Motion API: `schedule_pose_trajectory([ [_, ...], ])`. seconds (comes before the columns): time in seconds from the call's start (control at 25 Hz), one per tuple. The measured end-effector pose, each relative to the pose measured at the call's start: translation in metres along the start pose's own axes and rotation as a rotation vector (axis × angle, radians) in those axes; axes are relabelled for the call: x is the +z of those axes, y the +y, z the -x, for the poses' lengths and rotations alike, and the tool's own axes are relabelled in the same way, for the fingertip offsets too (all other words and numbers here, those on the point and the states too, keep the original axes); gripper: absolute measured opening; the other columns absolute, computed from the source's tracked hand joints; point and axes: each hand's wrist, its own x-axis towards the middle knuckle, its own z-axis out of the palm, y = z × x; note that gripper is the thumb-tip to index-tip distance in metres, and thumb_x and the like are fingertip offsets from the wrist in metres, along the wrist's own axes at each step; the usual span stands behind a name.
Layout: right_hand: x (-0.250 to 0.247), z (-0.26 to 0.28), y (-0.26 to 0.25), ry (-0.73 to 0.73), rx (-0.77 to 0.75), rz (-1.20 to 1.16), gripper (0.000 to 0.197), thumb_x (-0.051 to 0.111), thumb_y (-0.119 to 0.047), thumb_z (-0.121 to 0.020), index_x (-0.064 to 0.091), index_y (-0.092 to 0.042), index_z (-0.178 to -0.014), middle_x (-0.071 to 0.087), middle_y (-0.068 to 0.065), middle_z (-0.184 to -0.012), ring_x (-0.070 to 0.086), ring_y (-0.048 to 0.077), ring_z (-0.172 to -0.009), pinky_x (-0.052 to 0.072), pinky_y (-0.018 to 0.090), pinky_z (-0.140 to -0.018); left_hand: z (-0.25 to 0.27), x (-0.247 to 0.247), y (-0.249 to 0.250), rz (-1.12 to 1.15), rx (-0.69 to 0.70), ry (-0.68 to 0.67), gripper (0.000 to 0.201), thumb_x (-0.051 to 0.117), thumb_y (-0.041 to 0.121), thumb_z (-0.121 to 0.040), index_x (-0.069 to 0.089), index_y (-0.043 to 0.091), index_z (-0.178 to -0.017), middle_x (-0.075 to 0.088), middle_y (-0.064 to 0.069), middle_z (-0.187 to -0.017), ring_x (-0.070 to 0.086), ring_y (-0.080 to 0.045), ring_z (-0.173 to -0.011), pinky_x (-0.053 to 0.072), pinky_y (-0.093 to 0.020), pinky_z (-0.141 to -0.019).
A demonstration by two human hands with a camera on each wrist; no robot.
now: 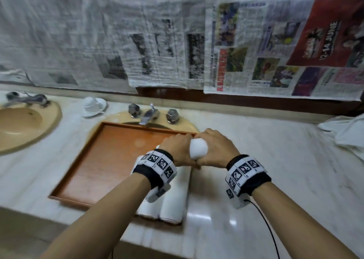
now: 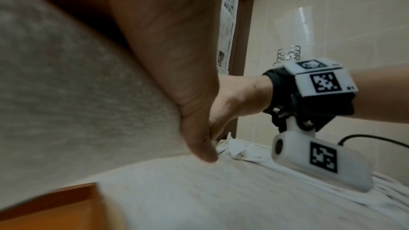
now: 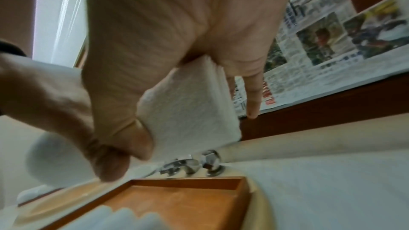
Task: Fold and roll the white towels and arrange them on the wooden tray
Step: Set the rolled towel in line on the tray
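Note:
Both my hands hold one rolled white towel (image 1: 198,148) in the air above the far right corner of the wooden tray (image 1: 98,160). My left hand (image 1: 178,148) grips its left side, and my right hand (image 1: 213,146) wraps round its right side. In the right wrist view my fingers and thumb curl round the roll (image 3: 190,111) above the tray (image 3: 188,198). More rolled towels (image 1: 171,205) lie side by side along the tray's near right side, partly hidden by my left wrist.
The tray sits across a beige sink with a chrome tap (image 1: 149,115). A second sink (image 1: 23,125) is at the left. A white cup on a saucer (image 1: 93,106) stands between them. A heap of loose white towels (image 1: 346,134) lies on the marble counter at the right. Newspaper covers the wall.

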Motion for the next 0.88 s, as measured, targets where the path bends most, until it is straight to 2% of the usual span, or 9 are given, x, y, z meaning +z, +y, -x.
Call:
schedule_pose_trajectory([
  [0.08, 0.028, -0.003, -0.036, 0.162, -0.007, -0.229, 0.097, 0.074, -0.056, -0.058, 0.035, -0.026, -0.141, 0.036, -0.002, -0.136, 0.043, 0.019, -0.121, 0.043, 0.036, -0.098, 0.03, -0.004, -0.056, 0.119, -0.081, 0.059, 0.088, 0.071, 0.08, -0.053, 0.05, 0.022, -0.115, 0.063, 0.005, -0.101, 0.059, -0.018, -0.083, 0.05, -0.032, -0.067],
  [0.16, 0.062, 0.001, -0.066, 0.256, 0.114, -0.439, 0.103, 0.073, -0.054, -0.064, 0.02, -0.028, -0.149, 0.022, 0.0, -0.15, 0.031, 0.019, -0.134, 0.034, 0.035, -0.109, 0.056, 0.008, -0.113, 0.281, -0.21, 0.106, 0.087, 0.071, 0.077, -0.058, 0.046, 0.019, -0.118, 0.061, 0.002, -0.104, 0.06, -0.02, -0.089, 0.054, -0.037, -0.073],
  [0.28, 0.112, 0.017, -0.081, 0.16, 0.415, -0.531, 0.101, 0.074, -0.048, -0.074, 0.012, -0.029, -0.151, 0.013, 0.002, -0.156, 0.026, 0.026, -0.139, 0.029, 0.04, -0.112, 0.08, 0.034, -0.158, 0.621, -0.465, 0.234, 0.077, 0.075, 0.068, -0.064, 0.044, 0.017, -0.114, 0.061, -0.005, -0.105, 0.06, -0.022, -0.089, 0.053, -0.037, -0.074],
  [0.4, 0.154, 0.029, -0.08, 0.036, 0.653, -0.637, 0.097, 0.069, -0.056, -0.076, 0.014, -0.025, -0.151, 0.012, 0.007, -0.155, 0.031, 0.032, -0.137, 0.033, 0.045, -0.111, 0.095, 0.049, -0.174, 0.736, -0.625, 0.146, 0.051, 0.068, 0.053, -0.083, 0.043, 0.013, -0.105, 0.056, -0.008, -0.098, 0.056, -0.026, -0.087, 0.045, -0.034, -0.074],
  [0.44, 0.163, 0.032, -0.078, 0.038, 0.686, -0.677, 0.095, 0.067, -0.055, -0.079, 0.014, -0.023, -0.151, 0.014, 0.009, -0.155, 0.031, 0.032, -0.137, 0.032, 0.045, -0.111, 0.098, 0.057, -0.177, 0.763, -0.645, 0.122, 0.053, 0.067, 0.053, -0.084, 0.046, 0.01, -0.107, 0.056, -0.009, -0.098, 0.057, -0.027, -0.089, 0.046, -0.035, -0.077],
  [0.52, 0.172, 0.033, -0.076, 0.064, 0.706, -0.716, 0.089, 0.066, -0.051, -0.082, 0.018, -0.02, -0.15, 0.026, 0.012, -0.151, 0.036, 0.031, -0.135, 0.034, 0.044, -0.11, 0.098, 0.068, -0.187, 0.841, -0.689, 0.095, 0.071, 0.067, 0.059, -0.08, 0.048, 0.003, -0.121, 0.059, -0.011, -0.102, 0.06, -0.03, -0.092, 0.051, -0.04, -0.082],
  [0.6, 0.176, 0.034, -0.077, 0.074, 0.718, -0.754, 0.087, 0.064, -0.053, -0.081, 0.021, -0.022, -0.149, 0.038, 0.012, -0.146, 0.045, 0.031, -0.128, 0.039, 0.045, -0.106, 0.1, 0.073, -0.192, 0.85, -0.731, 0.076, 0.08, 0.066, 0.061, -0.08, 0.043, 0.002, -0.129, 0.058, -0.012, -0.106, 0.059, -0.031, -0.09, 0.049, -0.039, -0.076],
  [0.76, 0.179, 0.037, -0.083, 0.062, 0.756, -0.778, 0.086, 0.058, -0.055, -0.085, 0.012, -0.028, -0.152, 0.041, 0.01, -0.147, 0.047, 0.033, -0.127, 0.04, 0.045, -0.105, 0.109, 0.077, -0.197, 0.829, -0.743, 0.015, 0.085, 0.062, 0.062, -0.083, 0.034, 0.003, -0.137, 0.057, -0.016, -0.12, 0.055, -0.03, -0.091, 0.042, -0.036, -0.073],
  [0.88, 0.179, 0.038, -0.085, 0.062, 0.771, -0.777, 0.083, 0.056, -0.054, -0.088, 0.011, -0.028, -0.152, 0.04, 0.01, -0.148, 0.045, 0.033, -0.128, 0.038, 0.046, -0.106, 0.112, 0.085, -0.201, 0.841, -0.757, -0.031, 0.084, 0.06, 0.065, -0.082, 0.042, 0.001, -0.133, 0.059, -0.013, -0.109, 0.058, -0.03, -0.089, 0.042, -0.034, -0.067],
])
